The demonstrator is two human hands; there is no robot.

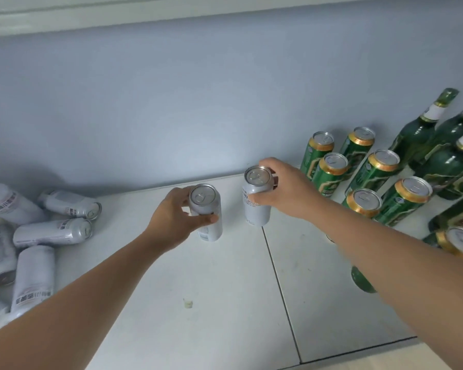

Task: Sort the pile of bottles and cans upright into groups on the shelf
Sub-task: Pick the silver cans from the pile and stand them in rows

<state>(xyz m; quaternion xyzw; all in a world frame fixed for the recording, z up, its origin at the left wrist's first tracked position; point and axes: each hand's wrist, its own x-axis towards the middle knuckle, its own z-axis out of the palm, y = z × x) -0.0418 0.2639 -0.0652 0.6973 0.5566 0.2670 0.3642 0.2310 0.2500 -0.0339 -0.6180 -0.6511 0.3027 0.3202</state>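
White shelf with a seam, backed by a pale blue wall. Mid-shelf, upright, long axes vertical, tops up: left silver can gripped by the left hand, right silver can by the right hand. Far left, toppled silver cans; right, standing green cans and green bottles.

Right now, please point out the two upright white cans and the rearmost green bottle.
Left white can [210, 231]: head view, lower body.
Right white can [258, 213]: head view, lower body.
Rearmost green bottle [414, 137]: head view, shoulder.
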